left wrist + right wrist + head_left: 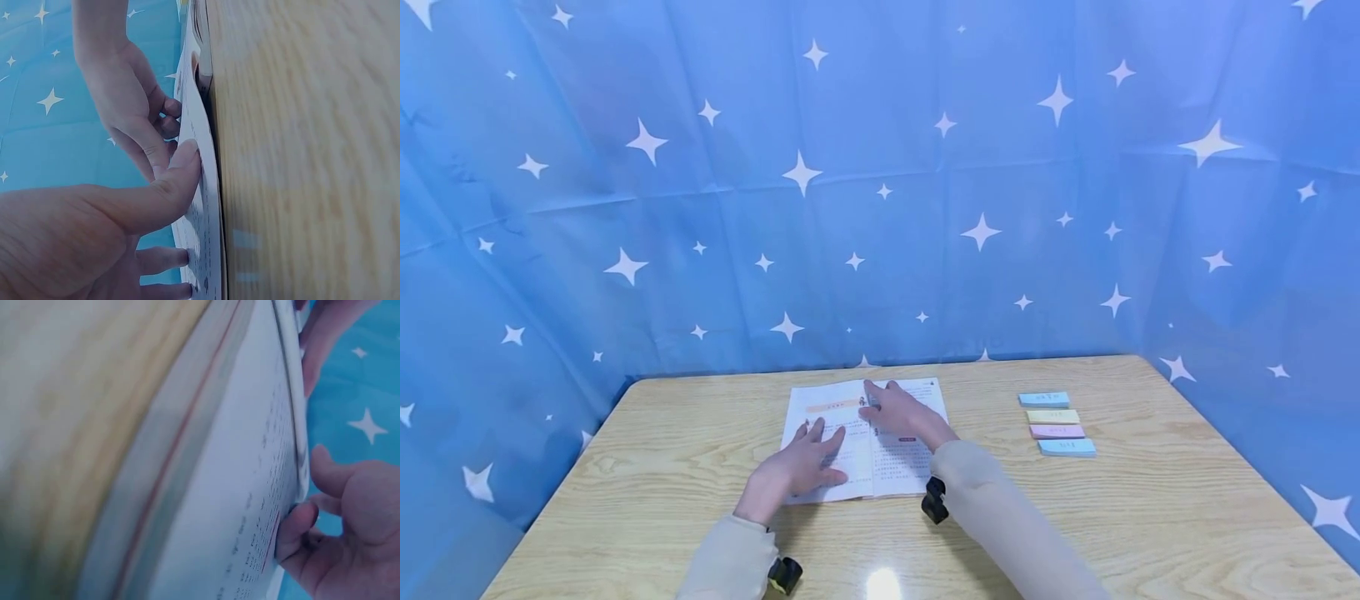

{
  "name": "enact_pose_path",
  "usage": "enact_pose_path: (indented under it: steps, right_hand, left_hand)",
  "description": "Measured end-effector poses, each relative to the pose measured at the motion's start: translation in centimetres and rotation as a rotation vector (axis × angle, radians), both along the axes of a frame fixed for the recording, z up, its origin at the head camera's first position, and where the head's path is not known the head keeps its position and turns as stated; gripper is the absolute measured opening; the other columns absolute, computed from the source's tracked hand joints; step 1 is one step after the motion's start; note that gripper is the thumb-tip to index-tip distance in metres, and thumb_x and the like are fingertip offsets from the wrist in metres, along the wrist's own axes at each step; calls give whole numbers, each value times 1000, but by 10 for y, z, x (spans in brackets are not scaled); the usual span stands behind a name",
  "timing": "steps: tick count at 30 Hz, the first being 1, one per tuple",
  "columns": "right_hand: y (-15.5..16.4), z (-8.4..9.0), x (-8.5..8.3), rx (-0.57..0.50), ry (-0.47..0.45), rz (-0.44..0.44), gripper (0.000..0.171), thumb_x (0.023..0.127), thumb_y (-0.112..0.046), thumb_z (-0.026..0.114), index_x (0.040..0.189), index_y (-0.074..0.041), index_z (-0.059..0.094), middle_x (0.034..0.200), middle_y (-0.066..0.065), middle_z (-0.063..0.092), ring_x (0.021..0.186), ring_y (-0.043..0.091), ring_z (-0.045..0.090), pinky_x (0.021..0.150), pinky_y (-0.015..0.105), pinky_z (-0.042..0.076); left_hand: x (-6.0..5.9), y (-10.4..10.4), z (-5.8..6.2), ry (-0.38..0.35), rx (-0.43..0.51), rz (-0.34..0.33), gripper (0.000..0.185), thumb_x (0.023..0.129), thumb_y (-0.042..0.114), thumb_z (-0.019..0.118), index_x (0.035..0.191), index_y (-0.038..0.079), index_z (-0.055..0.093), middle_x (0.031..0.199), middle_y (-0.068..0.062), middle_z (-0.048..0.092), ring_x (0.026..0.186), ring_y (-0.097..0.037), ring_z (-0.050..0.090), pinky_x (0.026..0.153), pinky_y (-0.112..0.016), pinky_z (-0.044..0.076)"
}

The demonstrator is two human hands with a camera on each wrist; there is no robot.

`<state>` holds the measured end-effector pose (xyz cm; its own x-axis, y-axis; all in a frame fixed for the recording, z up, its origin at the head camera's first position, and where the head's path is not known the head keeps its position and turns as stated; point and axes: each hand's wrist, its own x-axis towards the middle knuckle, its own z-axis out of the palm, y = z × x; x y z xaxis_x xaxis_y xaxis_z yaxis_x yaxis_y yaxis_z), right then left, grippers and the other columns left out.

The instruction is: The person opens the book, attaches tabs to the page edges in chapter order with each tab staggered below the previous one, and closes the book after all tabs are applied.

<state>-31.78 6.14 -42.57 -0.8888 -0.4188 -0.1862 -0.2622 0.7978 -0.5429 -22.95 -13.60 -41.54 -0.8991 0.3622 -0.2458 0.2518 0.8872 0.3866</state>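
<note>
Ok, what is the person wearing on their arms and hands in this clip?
Both arms wear long beige sleeves: the left sleeve and the right sleeve. The left hand and right hand are bare, with no gloves or rings visible. A small black camera unit sits at the right wrist, another at the left.

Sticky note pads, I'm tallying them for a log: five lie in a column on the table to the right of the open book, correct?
Not five: the head view shows four sticky note pads in a column on the table, right of the open book.
</note>
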Motion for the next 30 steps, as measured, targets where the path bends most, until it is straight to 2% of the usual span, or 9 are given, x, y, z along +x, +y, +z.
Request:
enact_pose_path:
  steps: [8, 17, 22, 25, 28, 30]
  right_hand:
    - [-6, -7, -6, 73, 2, -53, 66, 106, -46, 48, 162, -20, 26, 162, 28, 18, 143, 46, 33, 110, 64, 32]
    - [-4, -4, -6, 144, 23, -26, 64, 106, -46, 47, 161, -18, 28, 161, 29, 21, 138, 43, 42, 108, 55, 39]
    - [-4, -3, 0, 179, 42, 25, 62, 107, -44, 48, 160, -16, 31, 161, 29, 22, 124, 36, 58, 98, 48, 48]
    - [-2, -3, 5, 226, 68, 69, 60, 107, -43, 48, 159, -15, 33, 160, 28, 26, 127, 36, 56, 101, 47, 47]
    - [0, -2, 9, 253, 91, 126, 58, 107, -40, 48, 158, -14, 36, 156, 26, 34, 137, 36, 46, 107, 47, 43]
    - [2, -1, 13, 252, 94, 156, 58, 107, -38, 50, 157, -14, 37, 151, 25, 42, 134, 35, 48, 105, 47, 44]
  left_hand:
    - [1, -2, -1, -13, 36, 3, 75, 97, 36, 66, 157, 4, 34, 163, -28, 18, 148, -52, 14, 113, -64, 26]
    - [-1, 2, -1, -13, 18, 17, 73, 97, 35, 67, 156, 6, 36, 163, -26, 18, 149, -50, 13, 113, -62, 28]
    - [1, 2, 0, -22, -2, 33, 73, 97, 35, 66, 157, 6, 36, 164, -25, 18, 149, -49, 13, 114, -62, 28]
    - [2, 1, 1, -25, 5, 36, 73, 97, 34, 67, 156, 6, 36, 163, -26, 18, 149, -49, 14, 113, -62, 28]
    - [3, 1, 2, -20, 4, 36, 72, 97, 33, 68, 156, 5, 37, 163, -26, 19, 148, -50, 14, 113, -62, 29]
    - [4, 1, 2, -17, -2, 40, 72, 97, 33, 68, 156, 5, 37, 163, -26, 19, 148, -50, 15, 113, -62, 29]
